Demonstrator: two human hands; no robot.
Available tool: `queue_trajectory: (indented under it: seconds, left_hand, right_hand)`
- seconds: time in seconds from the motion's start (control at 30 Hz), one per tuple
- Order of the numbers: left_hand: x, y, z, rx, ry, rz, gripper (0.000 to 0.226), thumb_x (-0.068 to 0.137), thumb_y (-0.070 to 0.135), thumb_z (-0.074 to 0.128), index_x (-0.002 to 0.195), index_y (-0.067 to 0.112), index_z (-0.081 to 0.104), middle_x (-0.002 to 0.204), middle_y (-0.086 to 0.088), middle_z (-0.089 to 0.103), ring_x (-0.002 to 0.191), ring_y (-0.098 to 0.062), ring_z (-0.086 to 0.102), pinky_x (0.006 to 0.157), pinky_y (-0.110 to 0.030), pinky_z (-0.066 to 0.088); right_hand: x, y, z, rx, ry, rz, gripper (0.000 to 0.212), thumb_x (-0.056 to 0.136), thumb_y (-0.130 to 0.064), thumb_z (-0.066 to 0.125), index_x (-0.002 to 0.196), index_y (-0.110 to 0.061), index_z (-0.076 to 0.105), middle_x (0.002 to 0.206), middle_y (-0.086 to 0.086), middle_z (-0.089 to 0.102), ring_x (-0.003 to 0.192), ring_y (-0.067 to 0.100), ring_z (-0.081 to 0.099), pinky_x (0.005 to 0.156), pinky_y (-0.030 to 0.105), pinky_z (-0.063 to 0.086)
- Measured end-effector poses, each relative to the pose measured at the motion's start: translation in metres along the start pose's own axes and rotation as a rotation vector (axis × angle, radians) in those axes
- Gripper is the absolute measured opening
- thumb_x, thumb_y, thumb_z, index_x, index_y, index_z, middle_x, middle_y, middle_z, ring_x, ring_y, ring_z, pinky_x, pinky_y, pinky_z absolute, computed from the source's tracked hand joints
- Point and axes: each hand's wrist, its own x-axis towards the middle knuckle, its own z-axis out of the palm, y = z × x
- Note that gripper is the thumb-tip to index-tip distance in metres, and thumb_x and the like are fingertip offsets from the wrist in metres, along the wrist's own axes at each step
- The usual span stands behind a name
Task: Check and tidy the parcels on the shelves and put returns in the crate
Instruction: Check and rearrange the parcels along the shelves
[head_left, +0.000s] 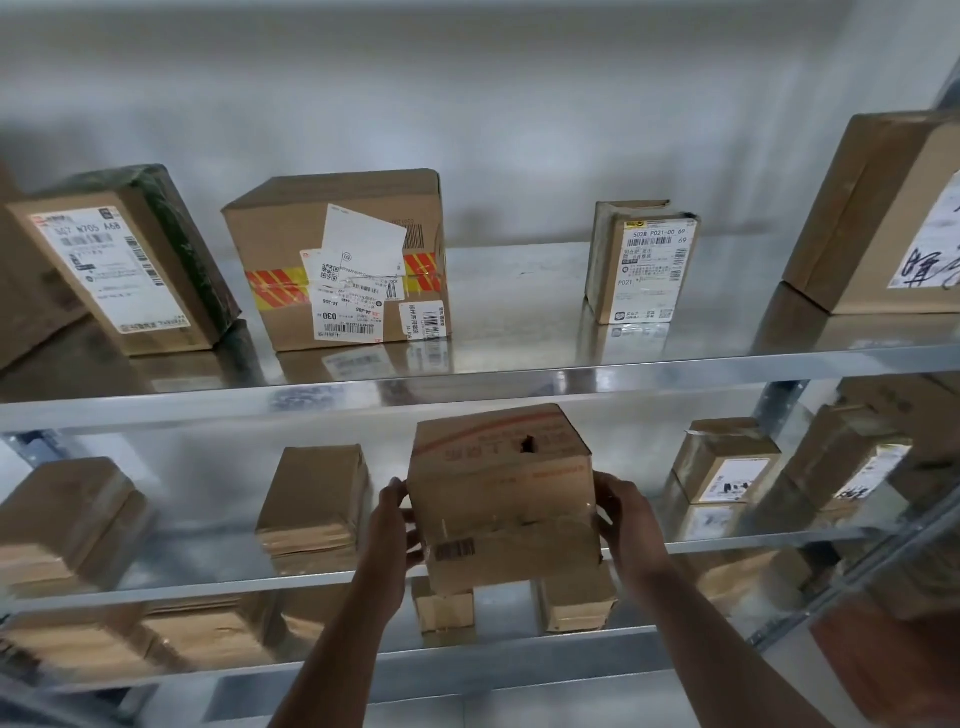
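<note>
I hold a brown cardboard parcel with faded red print, a small hole in its top and a barcode low on its front, in front of the middle shelf. My left hand grips its left side and my right hand grips its right side, fingers curled round the edges. The upper shelf carries a tilted parcel with green wrap, a taped box with several labels and a small upright labelled parcel. No crate is in view.
A large box with handwriting stands at the upper right. Brown parcels sit along the middle shelf, and more lie on the lower shelf. A grey wall is behind the metal racking.
</note>
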Motion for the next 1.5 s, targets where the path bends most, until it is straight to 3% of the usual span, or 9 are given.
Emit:
queue_trajectory:
  seconds: [0.17,0.27,0.47,0.73,1.0,1.13,1.27,1.37,1.5]
  left_hand:
    - [-0.008,0.001,0.004,-0.020,-0.002,0.102,0.037,0.106,0.041,0.036,0.107,0.013,0.059,0.106,-0.013,0.073,0.092,-0.037,0.073,0.080,-0.056,0.058]
    - [-0.010,0.001,0.006,0.005,-0.007,0.136,0.033,0.107,0.037,0.038,0.104,0.010,0.057,0.105,-0.015,0.074,0.095,-0.039,0.073,0.082,-0.066,0.055]
    - [-0.002,0.002,-0.004,-0.134,-0.047,0.175,0.027,0.105,0.030,0.044,0.115,0.009,0.058,0.117,-0.012,0.073,0.115,-0.037,0.068,0.096,-0.052,0.050]
    - [-0.004,0.010,-0.004,-0.161,-0.066,0.228,0.035,0.104,0.039,0.044,0.131,0.020,0.057,0.127,-0.003,0.072,0.121,-0.026,0.066,0.101,-0.054,0.047]
    - [-0.002,0.006,-0.001,0.076,-0.137,0.238,0.033,0.102,0.042,0.052,0.131,0.030,0.060,0.120,0.003,0.074,0.112,-0.023,0.070,0.094,-0.051,0.056]
    - [0.006,0.001,-0.002,0.220,-0.193,0.343,0.058,0.086,0.032,0.073,0.140,0.023,0.053,0.133,-0.004,0.066,0.118,-0.029,0.067,0.090,-0.050,0.060]
    - [0.012,-0.002,0.006,0.363,-0.116,0.454,0.053,0.086,0.003,0.076,0.129,0.023,0.055,0.127,0.008,0.062,0.112,-0.011,0.063,0.071,-0.018,0.059]
    - [0.014,-0.001,0.012,0.391,-0.102,0.470,0.050,0.086,0.007,0.076,0.124,0.031,0.053,0.124,0.015,0.058,0.107,-0.007,0.062,0.070,-0.016,0.058]
    - [0.028,-0.010,0.013,0.415,-0.115,0.416,0.041,0.090,0.006,0.071,0.125,0.020,0.055,0.128,0.008,0.059,0.113,-0.013,0.063,0.076,-0.014,0.057]
  right_hand:
    - [0.007,0.001,-0.001,0.004,0.016,0.039,0.050,0.105,-0.031,0.031,0.102,0.007,0.063,0.095,0.007,0.077,0.096,0.028,0.070,0.071,0.033,0.052]
    - [0.011,0.010,0.000,-0.032,0.007,0.018,0.063,0.098,-0.043,0.034,0.106,0.013,0.062,0.100,0.019,0.075,0.099,0.043,0.071,0.077,0.044,0.054]
    - [0.007,0.005,0.003,0.067,-0.001,-0.009,0.055,0.100,-0.055,0.039,0.138,-0.020,0.056,0.123,0.012,0.071,0.111,0.031,0.070,0.090,0.050,0.059]
    - [0.005,-0.004,0.009,0.074,0.050,0.015,0.047,0.108,-0.040,0.032,0.118,-0.015,0.071,0.119,0.011,0.074,0.112,0.033,0.066,0.097,0.052,0.051]
    - [0.007,-0.011,0.013,-0.056,-0.026,-0.055,0.047,0.109,-0.034,0.032,0.115,-0.013,0.073,0.105,-0.002,0.080,0.097,0.018,0.075,0.071,0.022,0.059]
    - [0.011,-0.006,0.010,-0.140,-0.044,-0.121,0.053,0.096,-0.057,0.040,0.113,-0.017,0.070,0.119,0.000,0.075,0.114,0.019,0.068,0.101,0.036,0.053]
    - [0.017,-0.009,0.007,-0.155,-0.054,-0.166,0.024,0.107,-0.016,0.042,0.119,-0.011,0.062,0.114,-0.002,0.069,0.108,0.013,0.070,0.074,0.019,0.059]
    - [0.019,-0.012,0.007,-0.157,-0.079,-0.184,0.026,0.107,-0.010,0.041,0.127,-0.014,0.056,0.112,-0.008,0.069,0.091,-0.003,0.074,0.065,0.017,0.058]
    - [0.029,-0.008,0.006,-0.245,-0.042,-0.159,0.030,0.107,-0.004,0.041,0.117,-0.019,0.065,0.106,0.006,0.075,0.093,0.015,0.077,0.066,0.028,0.062]
